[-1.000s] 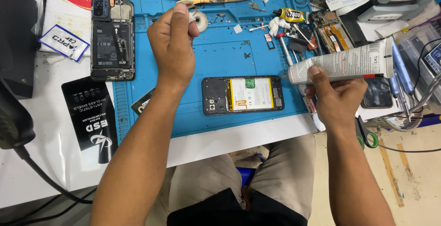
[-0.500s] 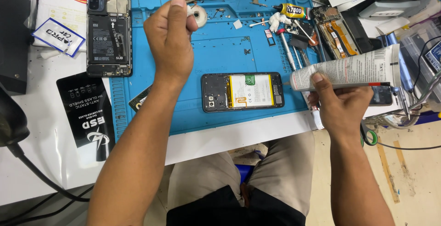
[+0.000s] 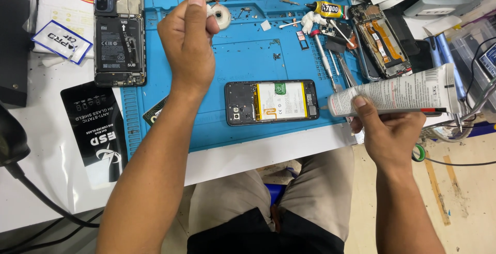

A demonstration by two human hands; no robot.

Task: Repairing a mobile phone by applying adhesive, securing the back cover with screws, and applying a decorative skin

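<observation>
Head view: right hand (image 3: 385, 130) grips a soft, light glue tube (image 3: 392, 95) mid-body beside an opened phone (image 3: 272, 102) on the blue mat (image 3: 248, 57); left hand (image 3: 188, 44) pinches a tape roll (image 3: 222, 15)

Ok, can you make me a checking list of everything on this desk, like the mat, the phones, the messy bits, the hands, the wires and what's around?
Surface: blue work mat on a white table.
Job's things: opened phone with its battery showing, mid-mat; white glue tube; small white roll.
Clutter: second opened phone at the mat's left edge; small yellow-labelled glue tube; tweezers; third dismantled phone; black packet.
Grippers: left hand pinches the roll; right hand grips the glue tube.
Cables: black cable, lower left.
Surroundings: person's lap; tan floor.
</observation>
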